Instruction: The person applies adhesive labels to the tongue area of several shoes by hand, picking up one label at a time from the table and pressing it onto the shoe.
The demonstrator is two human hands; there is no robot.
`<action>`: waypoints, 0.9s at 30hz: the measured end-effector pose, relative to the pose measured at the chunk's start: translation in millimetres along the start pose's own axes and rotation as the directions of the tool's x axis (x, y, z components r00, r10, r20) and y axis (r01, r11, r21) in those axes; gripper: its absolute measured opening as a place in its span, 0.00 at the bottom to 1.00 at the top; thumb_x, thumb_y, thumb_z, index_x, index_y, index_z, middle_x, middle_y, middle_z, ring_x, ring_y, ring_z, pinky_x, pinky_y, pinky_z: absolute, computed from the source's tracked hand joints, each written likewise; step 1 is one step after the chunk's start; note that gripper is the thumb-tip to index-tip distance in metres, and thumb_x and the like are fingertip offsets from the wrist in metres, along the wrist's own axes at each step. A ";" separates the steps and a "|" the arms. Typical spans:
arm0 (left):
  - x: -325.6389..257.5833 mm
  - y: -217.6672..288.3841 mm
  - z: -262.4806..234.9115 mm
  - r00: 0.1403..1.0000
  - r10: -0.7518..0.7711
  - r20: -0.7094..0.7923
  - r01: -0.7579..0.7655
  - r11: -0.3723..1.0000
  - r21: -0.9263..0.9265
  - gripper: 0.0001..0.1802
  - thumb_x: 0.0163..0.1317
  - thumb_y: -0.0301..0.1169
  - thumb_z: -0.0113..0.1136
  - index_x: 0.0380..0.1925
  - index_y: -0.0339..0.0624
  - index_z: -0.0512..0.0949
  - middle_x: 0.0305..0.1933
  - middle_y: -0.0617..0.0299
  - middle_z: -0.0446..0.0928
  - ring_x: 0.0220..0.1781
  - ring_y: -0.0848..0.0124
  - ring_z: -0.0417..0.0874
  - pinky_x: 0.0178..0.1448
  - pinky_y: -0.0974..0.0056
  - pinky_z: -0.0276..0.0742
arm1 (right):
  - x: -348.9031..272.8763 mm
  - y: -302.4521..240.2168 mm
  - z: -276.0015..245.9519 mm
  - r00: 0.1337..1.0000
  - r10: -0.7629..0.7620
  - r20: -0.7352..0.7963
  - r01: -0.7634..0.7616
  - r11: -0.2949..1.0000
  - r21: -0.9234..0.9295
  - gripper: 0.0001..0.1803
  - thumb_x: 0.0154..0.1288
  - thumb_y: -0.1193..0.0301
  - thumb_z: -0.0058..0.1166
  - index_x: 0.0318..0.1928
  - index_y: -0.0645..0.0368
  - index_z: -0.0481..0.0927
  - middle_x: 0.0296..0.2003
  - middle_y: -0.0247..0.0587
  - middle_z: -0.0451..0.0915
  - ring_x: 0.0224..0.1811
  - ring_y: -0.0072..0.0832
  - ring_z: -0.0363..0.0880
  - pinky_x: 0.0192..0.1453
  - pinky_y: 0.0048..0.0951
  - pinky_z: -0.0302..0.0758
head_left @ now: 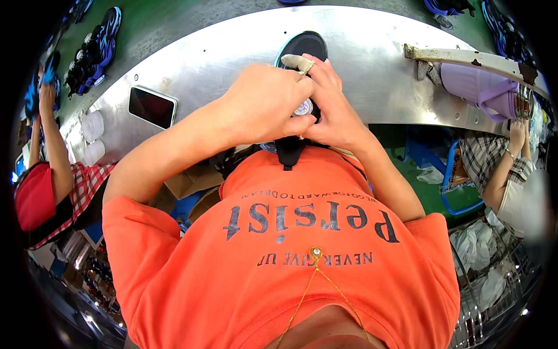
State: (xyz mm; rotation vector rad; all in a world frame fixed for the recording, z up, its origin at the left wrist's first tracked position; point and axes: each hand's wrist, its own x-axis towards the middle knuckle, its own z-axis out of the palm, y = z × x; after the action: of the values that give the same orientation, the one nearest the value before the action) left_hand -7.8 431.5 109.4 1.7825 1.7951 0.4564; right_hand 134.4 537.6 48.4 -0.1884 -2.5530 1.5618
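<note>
A shoe factory line. A long curved steel bench runs beside a green belt carrying rows of blue and black shoes. Other workers sit close on both sides, with a phone on the bench, cartons below, and wire baskets of bagged parts.

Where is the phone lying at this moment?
In the head view, the phone lies on the metal table, at the person's left, beyond the left hand.
</note>
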 end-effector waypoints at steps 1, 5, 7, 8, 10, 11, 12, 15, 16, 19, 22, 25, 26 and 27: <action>-2.1 1.3 -0.5 0.999 -0.048 0.019 0.048 0.999 -0.001 0.17 0.52 0.39 0.63 0.35 0.40 0.73 0.29 0.54 0.77 0.31 0.55 0.79 0.33 0.56 0.73 | 0.2 0.0 0.1 1.000 -0.002 0.009 0.002 1.000 -0.005 0.33 0.39 0.67 0.63 0.52 0.56 0.74 0.61 0.43 0.64 0.70 0.46 0.51 0.73 0.54 0.41; -13.3 11.0 -2.4 0.985 -0.169 -0.027 0.167 0.984 -0.063 0.20 0.52 0.38 0.67 0.38 0.39 0.72 0.33 0.53 0.77 0.35 0.55 0.79 0.35 0.56 0.73 | 1.2 -7.3 -7.2 1.000 -0.009 0.014 0.010 1.000 -0.026 0.37 0.41 0.63 0.67 0.57 0.55 0.73 0.62 0.43 0.62 0.70 0.46 0.51 0.73 0.52 0.44; -23.3 12.5 1.8 0.972 -0.199 -0.123 0.180 0.973 -0.147 0.23 0.51 0.38 0.68 0.41 0.38 0.72 0.35 0.53 0.77 0.35 0.56 0.79 0.36 0.56 0.73 | -0.8 -15.8 -15.5 0.999 0.032 0.024 -0.033 0.998 0.050 0.39 0.43 0.62 0.68 0.60 0.54 0.71 0.63 0.44 0.61 0.70 0.45 0.52 0.73 0.49 0.48; -30.6 12.8 4.2 0.960 -0.216 -0.178 0.179 0.963 -0.199 0.24 0.50 0.38 0.69 0.43 0.37 0.72 0.37 0.53 0.76 0.35 0.56 0.79 0.36 0.56 0.73 | -4.4 -19.5 -22.4 0.996 0.075 0.043 -0.080 0.988 0.129 0.40 0.44 0.61 0.68 0.61 0.53 0.71 0.63 0.45 0.61 0.70 0.44 0.52 0.72 0.47 0.50; -47.4 7.7 10.5 0.949 -0.250 -0.193 0.197 0.946 -0.258 0.36 0.47 0.37 0.71 0.55 0.36 0.69 0.49 0.50 0.75 0.45 0.56 0.79 0.46 0.56 0.75 | -6.9 -16.6 -37.1 0.995 0.084 0.059 -0.095 0.972 0.216 0.40 0.49 0.63 0.67 0.64 0.53 0.69 0.64 0.51 0.58 0.70 0.42 0.52 0.70 0.41 0.56; -50.2 9.1 17.3 0.938 -0.242 -0.248 0.187 0.956 -0.226 0.38 0.46 0.37 0.72 0.57 0.36 0.67 0.53 0.49 0.72 0.49 0.55 0.77 0.50 0.56 0.73 | -6.2 -6.1 -37.1 0.995 0.099 0.031 -0.103 0.951 0.290 0.36 0.53 0.65 0.64 0.64 0.55 0.69 0.63 0.54 0.58 0.69 0.43 0.53 0.70 0.41 0.56; -53.4 12.1 24.8 0.924 -0.231 -0.305 0.178 0.965 -0.192 0.41 0.46 0.37 0.72 0.59 0.37 0.65 0.57 0.48 0.70 0.53 0.54 0.75 0.54 0.55 0.72 | -3.9 -9.1 -36.8 0.985 0.174 -0.010 -0.162 0.937 0.310 0.34 0.54 0.65 0.62 0.64 0.55 0.69 0.63 0.54 0.58 0.69 0.46 0.54 0.70 0.42 0.56; -50.1 22.1 47.6 0.889 -0.270 -0.370 0.197 0.954 -0.225 0.45 0.46 0.29 0.70 0.65 0.36 0.60 0.66 0.47 0.62 0.64 0.51 0.66 0.65 0.55 0.65 | 1.6 -14.8 -23.3 0.980 0.174 -0.093 -0.161 0.978 0.133 0.30 0.58 0.65 0.57 0.63 0.54 0.69 0.62 0.55 0.59 0.67 0.50 0.55 0.70 0.44 0.54; -44.6 22.5 58.8 0.868 -0.267 -0.419 0.190 0.958 -0.217 0.43 0.46 0.27 0.69 0.64 0.36 0.60 0.65 0.47 0.63 0.63 0.50 0.67 0.65 0.55 0.65 | 1.4 -15.5 -16.1 0.985 0.135 -0.110 -0.132 0.991 0.032 0.29 0.59 0.64 0.56 0.63 0.53 0.69 0.62 0.56 0.59 0.67 0.51 0.55 0.70 0.45 0.54; -37.9 17.6 73.9 0.837 -0.211 -0.505 0.157 0.976 -0.148 0.39 0.47 0.21 0.65 0.62 0.29 0.60 0.62 0.43 0.64 0.60 0.48 0.68 0.63 0.55 0.68 | -3.7 -13.3 0.9 0.988 0.100 -0.118 -0.102 0.995 -0.009 0.26 0.62 0.65 0.52 0.61 0.52 0.70 0.62 0.55 0.60 0.67 0.54 0.53 0.71 0.47 0.52; -41.7 20.7 75.3 0.813 -0.273 -0.515 0.200 0.961 -0.193 0.39 0.47 0.21 0.64 0.62 0.33 0.62 0.62 0.43 0.64 0.60 0.47 0.68 0.63 0.54 0.67 | -6.6 -8.8 1.2 0.987 0.074 -0.142 -0.071 0.997 0.025 0.25 0.63 0.67 0.52 0.62 0.52 0.70 0.62 0.52 0.62 0.67 0.47 0.56 0.70 0.42 0.55; -48.0 33.0 78.0 0.727 -0.403 -0.557 0.323 0.915 -0.241 0.37 0.49 0.18 0.59 0.63 0.41 0.62 0.62 0.43 0.66 0.62 0.46 0.68 0.63 0.54 0.67 | -15.0 -6.8 -18.6 0.954 0.258 -0.156 -0.203 0.932 0.300 0.24 0.64 0.69 0.53 0.61 0.55 0.71 0.61 0.48 0.66 0.64 0.36 0.64 0.67 0.35 0.61; -49.8 28.6 80.7 0.737 -0.473 -0.483 0.323 0.874 -0.364 0.34 0.50 0.18 0.56 0.62 0.40 0.64 0.59 0.42 0.69 0.60 0.47 0.70 0.61 0.54 0.69 | -15.9 1.6 -22.8 0.935 0.300 -0.188 -0.199 0.885 0.421 0.23 0.65 0.70 0.53 0.60 0.56 0.71 0.59 0.45 0.69 0.60 0.31 0.67 0.65 0.31 0.63; -53.2 19.7 82.7 0.747 -0.538 -0.391 0.332 0.812 -0.481 0.32 0.51 0.18 0.54 0.60 0.39 0.66 0.56 0.42 0.72 0.58 0.47 0.73 0.60 0.55 0.70 | -17.4 8.0 -24.1 0.916 0.348 -0.199 -0.192 0.816 0.545 0.22 0.65 0.71 0.54 0.59 0.58 0.72 0.57 0.42 0.71 0.57 0.26 0.70 0.62 0.28 0.65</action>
State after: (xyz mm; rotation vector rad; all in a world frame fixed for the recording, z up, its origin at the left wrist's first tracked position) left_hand 55.5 368.0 64.5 0.9509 2.2117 1.0748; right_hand 156.2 559.1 51.2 -0.6897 -1.8603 2.0787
